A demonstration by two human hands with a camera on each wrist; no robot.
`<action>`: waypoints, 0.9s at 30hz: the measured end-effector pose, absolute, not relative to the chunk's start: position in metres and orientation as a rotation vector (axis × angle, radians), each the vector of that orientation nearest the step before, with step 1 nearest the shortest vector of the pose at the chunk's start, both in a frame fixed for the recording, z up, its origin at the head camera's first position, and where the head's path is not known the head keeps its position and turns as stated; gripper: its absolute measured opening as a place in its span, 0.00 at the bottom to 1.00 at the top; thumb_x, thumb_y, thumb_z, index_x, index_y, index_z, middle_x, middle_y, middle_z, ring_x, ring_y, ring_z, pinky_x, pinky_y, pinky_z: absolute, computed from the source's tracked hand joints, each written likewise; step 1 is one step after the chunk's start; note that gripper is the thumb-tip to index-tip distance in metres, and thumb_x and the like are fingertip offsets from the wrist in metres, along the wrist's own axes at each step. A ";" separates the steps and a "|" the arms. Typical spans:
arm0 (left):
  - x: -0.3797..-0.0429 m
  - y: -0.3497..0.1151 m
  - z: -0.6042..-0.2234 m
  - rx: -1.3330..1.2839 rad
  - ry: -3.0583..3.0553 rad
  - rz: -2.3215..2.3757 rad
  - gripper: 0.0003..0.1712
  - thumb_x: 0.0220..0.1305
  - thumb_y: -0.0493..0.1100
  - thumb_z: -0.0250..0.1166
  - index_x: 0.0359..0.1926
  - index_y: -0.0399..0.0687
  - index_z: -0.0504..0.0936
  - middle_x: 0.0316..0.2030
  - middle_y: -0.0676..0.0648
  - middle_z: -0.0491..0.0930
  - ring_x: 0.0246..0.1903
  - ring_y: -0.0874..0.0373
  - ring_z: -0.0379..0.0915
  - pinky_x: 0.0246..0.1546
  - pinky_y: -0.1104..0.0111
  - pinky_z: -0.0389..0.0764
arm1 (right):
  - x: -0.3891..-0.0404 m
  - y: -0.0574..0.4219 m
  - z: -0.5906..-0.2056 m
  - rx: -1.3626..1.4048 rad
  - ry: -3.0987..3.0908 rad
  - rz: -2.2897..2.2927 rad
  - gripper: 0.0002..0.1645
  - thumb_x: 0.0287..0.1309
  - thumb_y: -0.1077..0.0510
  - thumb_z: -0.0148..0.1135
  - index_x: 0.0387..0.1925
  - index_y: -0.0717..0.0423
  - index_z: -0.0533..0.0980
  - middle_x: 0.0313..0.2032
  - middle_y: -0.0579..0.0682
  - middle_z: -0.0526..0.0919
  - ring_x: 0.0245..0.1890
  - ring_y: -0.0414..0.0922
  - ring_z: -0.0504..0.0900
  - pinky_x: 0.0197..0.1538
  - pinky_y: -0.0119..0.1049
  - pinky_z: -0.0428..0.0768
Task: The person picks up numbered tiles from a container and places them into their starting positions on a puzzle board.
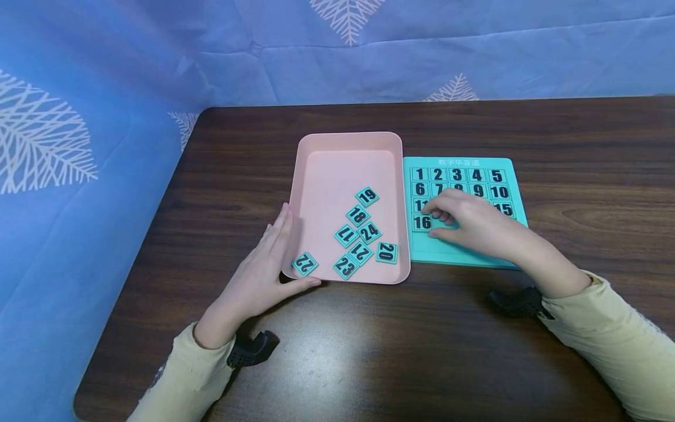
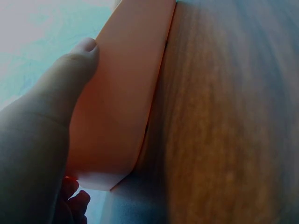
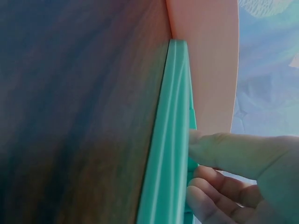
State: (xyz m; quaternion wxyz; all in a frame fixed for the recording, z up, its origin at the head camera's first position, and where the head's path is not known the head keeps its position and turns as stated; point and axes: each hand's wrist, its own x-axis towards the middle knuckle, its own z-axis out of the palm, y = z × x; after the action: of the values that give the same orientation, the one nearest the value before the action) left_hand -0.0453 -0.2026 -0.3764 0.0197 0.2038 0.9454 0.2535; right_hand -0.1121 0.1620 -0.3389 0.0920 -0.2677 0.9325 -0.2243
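Note:
My left hand (image 1: pixel 261 275) lies against the near left corner of a pink tray (image 1: pixel 332 152), fingers fairly straight along its left side and thumb at the front rim. In the left wrist view, that thumb (image 2: pixel 74 70) rests by the tray's outer wall. Loose number tiles, such as the 19 (image 1: pixel 367 196), the 24 (image 1: pixel 369 232) and the 22 (image 1: pixel 304 264), lie turned various ways in the tray. My right hand (image 1: pixel 469 223) is over a turquoise number board (image 1: pixel 453 252), fingers bent, with thumb and index finger apart beside the 16 tile (image 1: pixel 422 223). It hides part of the board's tile rows.
The tray and board sit side by side on a dark wood-grain table (image 1: pixel 327 351). Blue cloth (image 1: pixel 237 70) with white leaf prints hangs behind the table and along its left side. Black wrist devices (image 1: pixel 253 349) are on both arms.

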 end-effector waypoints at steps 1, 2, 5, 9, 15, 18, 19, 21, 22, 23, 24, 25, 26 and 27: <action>-0.045 -0.202 -0.376 0.634 2.933 0.786 0.67 0.50 0.73 0.64 0.75 0.53 0.31 0.75 0.50 0.32 0.72 0.58 0.34 0.69 0.53 0.49 | -0.112 0.162 -0.339 -0.785 2.775 -0.665 0.19 0.53 0.59 0.70 0.47 0.59 0.79 0.34 0.49 0.74 0.34 0.44 0.69 0.35 0.40 0.72; -0.045 -0.202 -0.376 0.634 2.934 0.783 0.67 0.50 0.73 0.64 0.75 0.53 0.31 0.75 0.50 0.32 0.72 0.58 0.34 0.69 0.53 0.50 | -0.112 0.161 -0.340 -0.776 2.779 -0.666 0.18 0.53 0.60 0.70 0.47 0.59 0.79 0.34 0.48 0.74 0.34 0.44 0.69 0.35 0.40 0.73; -0.045 -0.202 -0.376 0.638 2.937 0.780 0.67 0.50 0.73 0.64 0.75 0.53 0.31 0.75 0.50 0.32 0.72 0.58 0.34 0.69 0.53 0.50 | -0.113 0.160 -0.341 -0.750 2.779 -0.691 0.17 0.52 0.61 0.71 0.44 0.58 0.79 0.31 0.47 0.74 0.32 0.43 0.70 0.34 0.38 0.73; -0.045 -0.202 -0.376 0.642 2.941 0.775 0.67 0.50 0.72 0.64 0.75 0.52 0.32 0.75 0.50 0.32 0.72 0.57 0.34 0.69 0.52 0.51 | -0.115 0.161 -0.342 -0.774 2.762 -0.742 0.15 0.50 0.61 0.72 0.40 0.58 0.79 0.28 0.45 0.76 0.29 0.42 0.71 0.32 0.38 0.74; -0.045 -0.202 -0.376 0.646 2.939 0.767 0.67 0.51 0.72 0.63 0.75 0.53 0.31 0.75 0.49 0.32 0.72 0.57 0.34 0.68 0.52 0.51 | -0.116 0.161 -0.342 -0.787 2.759 -0.747 0.15 0.48 0.61 0.74 0.40 0.59 0.80 0.27 0.45 0.78 0.28 0.41 0.73 0.33 0.38 0.75; -0.045 -0.203 -0.376 0.647 2.938 0.768 0.67 0.51 0.72 0.63 0.75 0.53 0.31 0.75 0.49 0.32 0.72 0.57 0.33 0.69 0.52 0.51 | -0.116 0.161 -0.341 -0.775 2.758 -0.741 0.17 0.47 0.60 0.74 0.40 0.60 0.80 0.27 0.45 0.78 0.29 0.42 0.73 0.34 0.39 0.76; -0.045 -0.203 -0.376 0.647 2.937 0.770 0.67 0.51 0.72 0.63 0.75 0.53 0.31 0.75 0.49 0.32 0.72 0.57 0.33 0.69 0.52 0.51 | -0.116 0.161 -0.341 -0.774 2.759 -0.740 0.17 0.47 0.60 0.75 0.41 0.60 0.80 0.27 0.45 0.78 0.29 0.42 0.73 0.34 0.39 0.75; -0.045 -0.202 -0.376 0.644 2.935 0.772 0.67 0.52 0.72 0.63 0.75 0.53 0.31 0.75 0.49 0.32 0.72 0.57 0.33 0.68 0.51 0.51 | -0.116 0.161 -0.341 -0.776 2.762 -0.740 0.17 0.48 0.60 0.74 0.41 0.60 0.80 0.27 0.45 0.78 0.29 0.42 0.73 0.34 0.39 0.75; -0.045 -0.202 -0.376 0.642 2.933 0.774 0.67 0.52 0.72 0.63 0.75 0.53 0.31 0.75 0.49 0.32 0.72 0.56 0.33 0.68 0.51 0.51 | -0.116 0.161 -0.342 -0.777 2.765 -0.739 0.17 0.48 0.60 0.74 0.41 0.60 0.80 0.27 0.45 0.78 0.29 0.42 0.73 0.33 0.38 0.75; -0.045 -0.202 -0.376 0.641 2.932 0.776 0.66 0.52 0.72 0.63 0.75 0.53 0.31 0.75 0.49 0.32 0.72 0.56 0.33 0.68 0.51 0.51 | -0.116 0.162 -0.342 -0.778 2.765 -0.741 0.16 0.49 0.59 0.74 0.41 0.60 0.80 0.27 0.45 0.78 0.29 0.42 0.73 0.33 0.38 0.75; -0.045 -0.202 -0.376 0.641 2.931 0.778 0.66 0.52 0.72 0.63 0.75 0.53 0.31 0.75 0.49 0.32 0.72 0.56 0.33 0.68 0.51 0.51 | -0.117 0.162 -0.342 -0.779 2.764 -0.744 0.16 0.50 0.59 0.73 0.41 0.60 0.80 0.27 0.45 0.78 0.29 0.42 0.73 0.33 0.38 0.75; -0.045 -0.202 -0.376 0.642 2.931 0.777 0.67 0.52 0.72 0.63 0.75 0.53 0.31 0.75 0.49 0.32 0.72 0.56 0.33 0.68 0.51 0.51 | -0.117 0.162 -0.342 -0.778 2.764 -0.749 0.16 0.50 0.59 0.73 0.41 0.60 0.80 0.27 0.45 0.78 0.29 0.42 0.73 0.33 0.38 0.74; -0.045 -0.203 -0.376 0.643 2.932 0.775 0.67 0.52 0.72 0.64 0.75 0.53 0.31 0.75 0.49 0.32 0.72 0.56 0.33 0.68 0.50 0.51 | -0.117 0.161 -0.343 -0.776 2.765 -0.751 0.16 0.50 0.59 0.73 0.41 0.60 0.80 0.27 0.45 0.78 0.29 0.42 0.72 0.32 0.38 0.74; -0.045 -0.203 -0.376 0.646 2.932 0.774 0.67 0.51 0.71 0.64 0.75 0.53 0.31 0.75 0.49 0.32 0.72 0.56 0.34 0.68 0.50 0.51 | -0.117 0.161 -0.343 -0.774 2.767 -0.751 0.16 0.50 0.59 0.73 0.41 0.60 0.81 0.27 0.45 0.78 0.29 0.42 0.72 0.32 0.38 0.74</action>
State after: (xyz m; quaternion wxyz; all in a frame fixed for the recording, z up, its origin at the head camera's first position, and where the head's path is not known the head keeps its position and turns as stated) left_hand -0.0453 -0.2027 -0.3759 0.0205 0.2085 0.9454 0.2495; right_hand -0.1166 0.1614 -0.3428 0.0858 -0.2597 0.9283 -0.2518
